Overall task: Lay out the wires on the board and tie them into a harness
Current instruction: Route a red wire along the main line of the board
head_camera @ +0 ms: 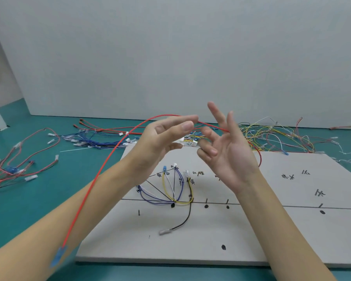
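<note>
The red wire [101, 169] arcs above the board [251, 230], running from its blue end [58, 256] at 7 o'clock up to both raised hands. It looks light and limp, likely to sag and slide, so best taken near that end. The left hand [160, 142] seems to pinch it lightly; the right hand [229, 151] is spread, the wire crossing its fingers. 4 or so short wires [170, 191] already fan out on the board.

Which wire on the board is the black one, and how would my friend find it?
Start at the grey board on the green table. Near its middle, wires fan out from one drawn dot. The black wire is the only one trailing toward the person, ending in a grey tip; the blue, white and yellow ones loop away.
</note>
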`<state>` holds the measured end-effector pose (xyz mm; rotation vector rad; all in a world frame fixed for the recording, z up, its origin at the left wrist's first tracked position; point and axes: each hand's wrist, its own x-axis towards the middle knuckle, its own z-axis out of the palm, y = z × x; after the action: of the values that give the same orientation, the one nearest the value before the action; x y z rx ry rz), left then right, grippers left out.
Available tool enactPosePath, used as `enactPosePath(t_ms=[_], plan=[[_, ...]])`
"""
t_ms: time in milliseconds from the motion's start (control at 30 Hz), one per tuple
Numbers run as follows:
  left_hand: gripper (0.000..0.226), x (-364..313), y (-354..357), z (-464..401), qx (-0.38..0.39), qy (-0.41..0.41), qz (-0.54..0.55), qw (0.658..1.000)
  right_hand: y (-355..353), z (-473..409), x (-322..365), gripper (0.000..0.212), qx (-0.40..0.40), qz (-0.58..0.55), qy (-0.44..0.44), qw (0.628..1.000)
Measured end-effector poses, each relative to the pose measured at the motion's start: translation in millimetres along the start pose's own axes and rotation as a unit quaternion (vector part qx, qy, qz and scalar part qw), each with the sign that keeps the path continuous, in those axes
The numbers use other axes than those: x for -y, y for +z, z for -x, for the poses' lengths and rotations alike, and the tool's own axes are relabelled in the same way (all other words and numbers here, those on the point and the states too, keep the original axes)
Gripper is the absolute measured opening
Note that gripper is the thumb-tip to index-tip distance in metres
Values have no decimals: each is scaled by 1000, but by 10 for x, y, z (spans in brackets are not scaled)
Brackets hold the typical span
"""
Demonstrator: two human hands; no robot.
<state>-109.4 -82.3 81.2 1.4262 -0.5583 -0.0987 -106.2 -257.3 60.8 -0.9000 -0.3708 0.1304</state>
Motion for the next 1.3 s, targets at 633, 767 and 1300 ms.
enactPosePath(t_ms=[633, 767, 1300], plan=[[25, 138, -747, -89, -207, -36, 114, 971, -185, 85, 323, 58, -437, 25, -249, 864], [29, 220, -852, -41, -233, -48, 63, 969, -215, 91, 325, 54, -476, 16, -265, 838], [40, 374, -569, 147, -115, -138, 196, 964, 48, 14, -420, 29, -283, 301, -143, 899]])
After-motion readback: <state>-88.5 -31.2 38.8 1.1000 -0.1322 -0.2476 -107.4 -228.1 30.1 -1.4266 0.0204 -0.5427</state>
